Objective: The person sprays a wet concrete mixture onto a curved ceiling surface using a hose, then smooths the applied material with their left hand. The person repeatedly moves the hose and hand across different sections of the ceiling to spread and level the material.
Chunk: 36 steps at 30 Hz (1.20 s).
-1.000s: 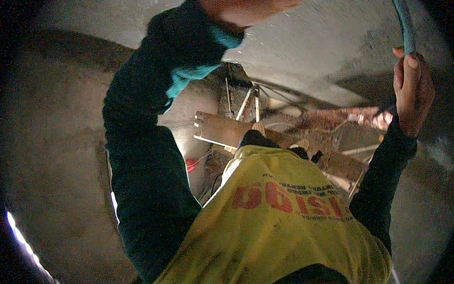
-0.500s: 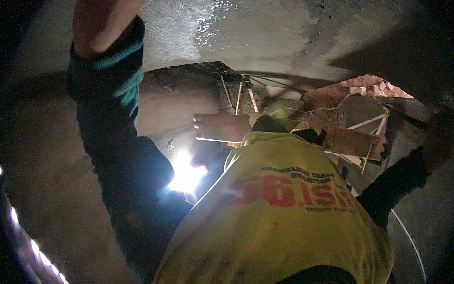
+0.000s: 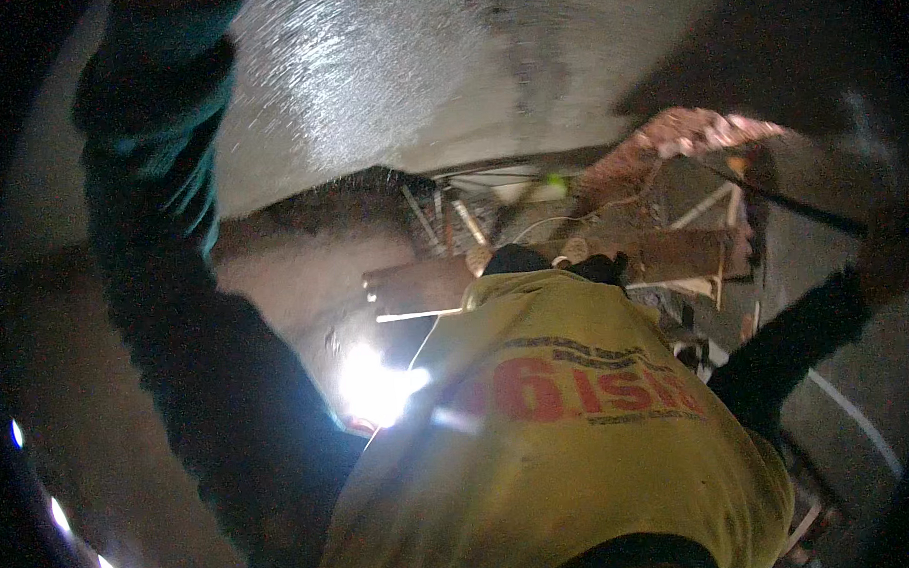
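My left arm [image 3: 176, 324] in a dark teal sleeve reaches up along the left side. Its hand lies beyond the top edge, close to the grey, wet-looking curved surface [image 3: 368, 87]. My right arm [image 3: 792, 347] stretches out to the right in a dark sleeve. My right hand [image 3: 887, 254] is a dim shape near the right rim, with its fingers lost in the dark. A thin dark bar-like line [image 3: 787, 200] runs up to that hand; whether the hand holds it cannot be made out. My yellow shirt [image 3: 581, 460] fills the lower middle.
A glaring lamp [image 3: 378, 387] shines left of my body. Brown planks [image 3: 420, 287] cross below me, with pale struts [image 3: 469, 223] behind. Reddish rubble [image 3: 704, 130] shows at the far right. A pale strip [image 3: 860, 420] curves along the right side.
The view has shifted and blurred. My left arm has moved up and left, taking the bare forearm almost wholly out of view. More of the dark line beside my right hand shows.
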Each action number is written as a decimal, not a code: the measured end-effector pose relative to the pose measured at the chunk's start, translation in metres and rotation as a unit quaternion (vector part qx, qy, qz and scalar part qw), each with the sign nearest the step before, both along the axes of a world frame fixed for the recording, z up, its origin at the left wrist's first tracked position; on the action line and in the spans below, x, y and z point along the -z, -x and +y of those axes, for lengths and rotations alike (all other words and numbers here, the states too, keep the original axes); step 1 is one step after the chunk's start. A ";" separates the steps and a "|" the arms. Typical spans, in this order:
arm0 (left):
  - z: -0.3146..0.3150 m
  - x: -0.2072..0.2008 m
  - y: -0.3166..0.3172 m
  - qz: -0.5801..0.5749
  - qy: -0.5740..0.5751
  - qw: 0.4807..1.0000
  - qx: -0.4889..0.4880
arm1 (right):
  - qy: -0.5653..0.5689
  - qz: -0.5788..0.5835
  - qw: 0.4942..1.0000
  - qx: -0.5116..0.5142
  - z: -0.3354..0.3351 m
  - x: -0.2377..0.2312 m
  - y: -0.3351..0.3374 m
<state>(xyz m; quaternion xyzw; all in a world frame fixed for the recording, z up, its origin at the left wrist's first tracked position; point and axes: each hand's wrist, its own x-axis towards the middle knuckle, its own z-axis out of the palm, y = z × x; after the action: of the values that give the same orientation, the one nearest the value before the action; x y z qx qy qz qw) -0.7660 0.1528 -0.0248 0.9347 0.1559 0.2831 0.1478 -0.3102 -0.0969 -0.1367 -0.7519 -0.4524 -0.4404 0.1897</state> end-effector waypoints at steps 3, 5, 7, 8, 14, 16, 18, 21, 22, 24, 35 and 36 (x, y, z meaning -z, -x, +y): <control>0.029 -0.013 -0.025 0.033 -0.169 0.985 0.003 | -0.006 0.109 0.992 0.059 -0.023 0.009 -0.035; 0.045 -0.019 -0.022 0.032 -0.285 0.958 -0.019 | -0.046 0.194 0.978 0.057 -0.020 -0.002 -0.036; 0.070 -0.023 -0.049 -0.003 -0.418 0.908 -0.032 | -0.121 0.255 0.956 0.075 -0.038 -0.018 -0.062; 0.067 -0.026 -0.073 -0.025 -0.454 0.889 -0.045 | -0.146 0.114 0.982 0.023 -0.045 0.000 -0.098; 0.056 -0.011 -0.097 0.031 -0.444 0.868 -0.221 | -0.368 0.412 0.828 -0.092 -0.003 -0.047 -0.129; 0.053 -0.010 -0.114 0.041 -0.443 0.866 -0.228 | -0.395 0.413 0.815 -0.096 -0.027 -0.041 -0.188; 0.054 -0.010 -0.126 0.048 -0.440 0.868 -0.225 | -0.412 0.422 0.801 -0.103 -0.045 -0.033 -0.246; 0.047 -0.026 -0.102 0.047 -0.443 0.867 -0.222 | -0.450 0.316 0.830 -0.097 -0.044 -0.052 -0.302; 0.047 -0.023 -0.101 0.051 -0.441 0.866 -0.230 | -0.453 0.345 0.817 -0.094 -0.043 -0.060 -0.314; 0.046 -0.020 -0.095 0.070 -0.439 0.860 -0.250 | -0.451 0.390 0.798 -0.089 -0.028 -0.082 -0.317; 0.046 -0.019 -0.100 0.086 -0.460 0.844 -0.261 | -0.366 0.360 0.850 -0.117 -0.060 -0.100 -0.414; 0.047 -0.018 -0.100 0.088 -0.465 0.841 -0.260 | -0.365 0.362 0.850 -0.113 -0.057 -0.093 -0.406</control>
<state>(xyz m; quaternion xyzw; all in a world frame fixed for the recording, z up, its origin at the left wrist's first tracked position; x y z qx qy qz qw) -0.6660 0.2002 -0.0065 0.8394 0.2558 0.2671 -0.3982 0.0959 -0.1534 -0.0433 -0.6784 -0.2401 -0.2464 0.6492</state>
